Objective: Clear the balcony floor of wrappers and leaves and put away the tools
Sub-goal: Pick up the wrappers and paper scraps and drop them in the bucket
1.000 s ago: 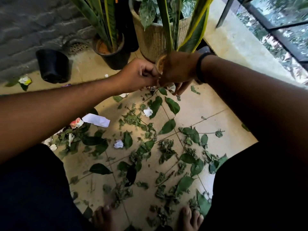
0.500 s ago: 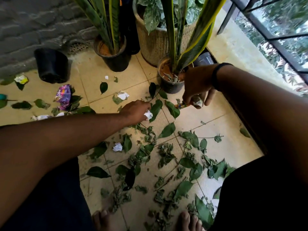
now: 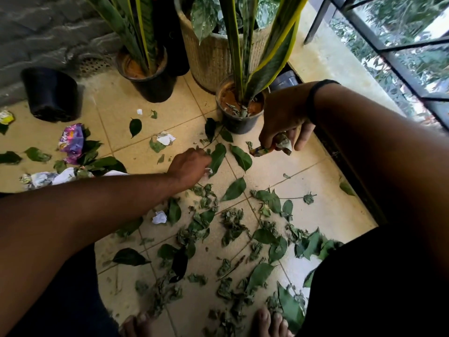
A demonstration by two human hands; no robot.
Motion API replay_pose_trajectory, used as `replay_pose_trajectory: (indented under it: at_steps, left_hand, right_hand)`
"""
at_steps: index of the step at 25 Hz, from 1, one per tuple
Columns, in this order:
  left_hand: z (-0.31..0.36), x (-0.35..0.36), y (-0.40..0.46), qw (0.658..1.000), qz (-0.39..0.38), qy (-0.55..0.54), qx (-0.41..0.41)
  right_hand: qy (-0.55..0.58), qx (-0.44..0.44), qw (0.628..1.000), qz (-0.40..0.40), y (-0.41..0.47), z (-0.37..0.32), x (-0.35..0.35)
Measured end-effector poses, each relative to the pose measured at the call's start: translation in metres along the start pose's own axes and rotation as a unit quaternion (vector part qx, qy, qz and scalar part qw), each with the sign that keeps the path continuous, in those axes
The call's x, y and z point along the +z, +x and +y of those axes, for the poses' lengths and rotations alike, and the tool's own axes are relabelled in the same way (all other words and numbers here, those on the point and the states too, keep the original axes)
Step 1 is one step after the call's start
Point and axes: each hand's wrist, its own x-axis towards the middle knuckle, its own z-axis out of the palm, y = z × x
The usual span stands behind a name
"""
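Your left hand (image 3: 188, 166) reaches low to the tiled floor (image 3: 267, 166), fingers curled on a small white paper scrap (image 3: 208, 170) beside a leaf (image 3: 217, 158). Your right hand (image 3: 284, 120) grips crumpled wrappers (image 3: 272, 147) above the floor, near the potted plant (image 3: 239, 105). Leaves and a purple wrapper (image 3: 71, 142) lie scattered around.

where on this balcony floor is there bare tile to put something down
Bare tile lies between the empty black pot, the left snake plant pot and the purple wrapper. Another patch lies below the right hand, toward the ledge. Leaves crowd the middle, down to the feet.
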Motion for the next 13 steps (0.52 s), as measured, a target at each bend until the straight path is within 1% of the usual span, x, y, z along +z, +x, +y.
replay_pose_trajectory:
  at_steps: [3, 5, 7, 8, 10, 13]
  left_hand:
    - [-0.013, -0.013, -0.001, 0.995, 0.0, -0.096, -0.005]
    - [-0.034, -0.024, -0.001, 0.99, 0.058, -0.123, -0.029]
    - [-0.063, -0.03, -0.001, 0.984, 0.112, -0.103, -0.089]
    - [-0.078, -0.03, -0.002, 0.983, 0.119, -0.09, -0.107]
    - [-0.102, -0.024, -0.005, 0.988, 0.108, -0.056, -0.099]
    - [-0.108, -0.017, -0.011, 0.992, 0.078, -0.017, -0.093]
  right_hand:
    - [-0.009, -0.015, 1.0, -0.012, 0.004, -0.009, 0.004]
    - [0.003, -0.026, 1.0, -0.009, 0.007, -0.014, 0.004]
    - [0.006, -0.04, 0.999, -0.007, 0.008, -0.021, 0.005]
    - [0.003, -0.045, 0.999, -0.008, 0.008, -0.025, 0.006]
    - [-0.004, -0.048, 0.999, -0.014, 0.008, -0.03, 0.009]
    - [-0.012, -0.05, 0.999, -0.008, 0.006, -0.033, 0.01]
